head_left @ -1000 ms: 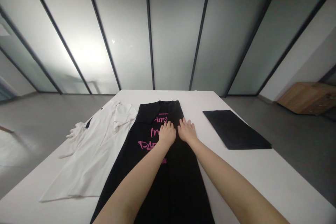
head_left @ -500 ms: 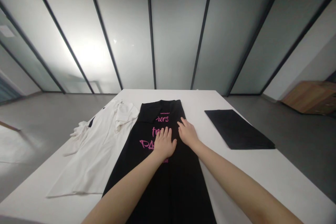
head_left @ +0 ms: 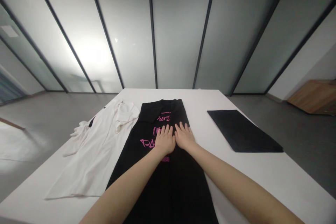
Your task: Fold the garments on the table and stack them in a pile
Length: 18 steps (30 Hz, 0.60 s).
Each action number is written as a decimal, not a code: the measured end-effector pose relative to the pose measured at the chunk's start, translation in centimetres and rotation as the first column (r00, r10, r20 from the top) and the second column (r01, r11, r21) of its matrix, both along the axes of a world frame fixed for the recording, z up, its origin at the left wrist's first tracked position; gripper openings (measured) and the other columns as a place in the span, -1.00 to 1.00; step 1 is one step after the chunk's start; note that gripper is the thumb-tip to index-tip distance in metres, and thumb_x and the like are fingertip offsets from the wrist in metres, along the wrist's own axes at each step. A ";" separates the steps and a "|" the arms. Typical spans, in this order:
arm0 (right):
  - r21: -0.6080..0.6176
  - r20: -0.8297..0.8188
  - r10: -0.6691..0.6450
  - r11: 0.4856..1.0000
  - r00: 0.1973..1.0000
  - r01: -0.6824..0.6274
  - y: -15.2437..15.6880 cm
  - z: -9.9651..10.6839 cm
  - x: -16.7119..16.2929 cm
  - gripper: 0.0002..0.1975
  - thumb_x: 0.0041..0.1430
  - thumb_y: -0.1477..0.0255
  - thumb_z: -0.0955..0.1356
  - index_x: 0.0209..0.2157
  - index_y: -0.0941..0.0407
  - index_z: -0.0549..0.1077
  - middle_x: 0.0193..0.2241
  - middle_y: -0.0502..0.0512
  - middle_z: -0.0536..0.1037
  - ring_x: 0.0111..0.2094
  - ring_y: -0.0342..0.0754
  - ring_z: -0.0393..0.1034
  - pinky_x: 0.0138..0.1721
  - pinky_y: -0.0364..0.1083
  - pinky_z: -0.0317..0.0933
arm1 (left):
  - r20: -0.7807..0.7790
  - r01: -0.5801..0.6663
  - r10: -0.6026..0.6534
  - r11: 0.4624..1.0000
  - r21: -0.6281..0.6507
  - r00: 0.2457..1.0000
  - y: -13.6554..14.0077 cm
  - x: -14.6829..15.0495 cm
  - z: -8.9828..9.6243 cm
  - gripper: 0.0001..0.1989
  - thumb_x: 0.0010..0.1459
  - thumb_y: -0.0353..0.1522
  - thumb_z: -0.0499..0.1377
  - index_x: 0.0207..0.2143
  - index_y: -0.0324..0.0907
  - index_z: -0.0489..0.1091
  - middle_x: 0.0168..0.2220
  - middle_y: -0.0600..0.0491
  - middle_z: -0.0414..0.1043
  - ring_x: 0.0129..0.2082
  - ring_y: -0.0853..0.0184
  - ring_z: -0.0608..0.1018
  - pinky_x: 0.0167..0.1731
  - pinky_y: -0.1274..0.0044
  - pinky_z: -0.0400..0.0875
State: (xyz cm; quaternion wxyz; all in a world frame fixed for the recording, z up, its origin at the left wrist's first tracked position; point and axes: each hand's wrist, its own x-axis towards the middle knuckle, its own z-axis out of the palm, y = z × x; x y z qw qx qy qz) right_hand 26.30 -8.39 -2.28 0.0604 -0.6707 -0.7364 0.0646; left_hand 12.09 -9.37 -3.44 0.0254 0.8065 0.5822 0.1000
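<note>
Left hand point(head_left: 165, 140) and right hand point(head_left: 184, 137), both flat and open, have drawn together mid-chest on the black shirt point(head_left: 168, 182), smoothing it against the bench point(head_left: 275, 178).

Pink lettering: the left hand point(head_left: 165, 140) and right hand point(head_left: 184, 136) lie flat over its middle, so only word-starts show beside the grip.
Small print under the grip: too small to read.
Black shirt point(head_left: 168, 182): its hem is cut off by the lower edge.
Forearms: run out of view below.
White shirt point(head_left: 94, 157): its right edge is tucked under the black one.
Tabletop point(head_left: 262, 171): near corners are cut off.
</note>
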 end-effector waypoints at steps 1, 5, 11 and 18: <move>0.003 0.003 0.005 1.000 1.000 -0.005 0.6 0.0 0.0 -0.39 0.51 0.29 0.08 0.50 0.11 0.13 0.53 0.25 0.01 0.51 0.33 -0.11 0.42 0.21 -0.17 | 0.008 -0.001 0.001 1.000 0.002 1.000 0.5 0.0 -0.1 -0.37 0.46 -0.20 -0.12 0.49 -0.20 0.12 0.50 -0.14 0.07 0.49 -0.05 0.14 0.43 0.06 0.03; 0.010 0.009 0.025 1.000 1.000 -0.025 3.0 0.3 0.0 -0.39 0.51 0.28 0.07 0.50 0.10 0.12 0.53 0.24 0.01 0.51 0.28 -0.11 0.43 0.20 -0.18 | 0.015 -0.010 0.010 1.000 -0.002 1.000 3.2 0.0 -0.3 -0.37 0.45 -0.21 -0.11 0.50 -0.17 0.11 0.50 -0.14 0.07 0.49 -0.05 0.13 0.41 0.04 0.05; 0.043 0.006 0.015 0.999 1.000 -0.015 6.4 0.9 -0.1 -0.39 0.51 0.29 0.09 0.49 0.12 0.13 0.52 0.26 0.04 0.49 0.26 -0.07 0.41 0.18 -0.17 | -0.013 0.003 -0.004 1.000 -0.008 1.000 7.1 0.0 0.8 -0.37 0.46 -0.21 -0.12 0.48 -0.22 0.13 0.50 -0.16 0.08 0.49 0.01 0.13 0.42 0.10 0.05; 0.153 -0.020 -0.017 0.988 1.000 0.020 6.0 1.4 -0.4 -0.47 0.52 0.34 0.08 0.37 0.14 0.33 0.43 0.30 0.22 0.40 0.23 0.08 0.34 0.13 -0.04 | 0.022 -0.004 0.003 0.998 0.058 1.000 7.2 0.1 1.2 -0.43 0.44 -0.27 -0.04 0.40 -0.31 0.26 0.46 -0.23 0.15 0.47 0.02 0.21 0.41 0.15 0.11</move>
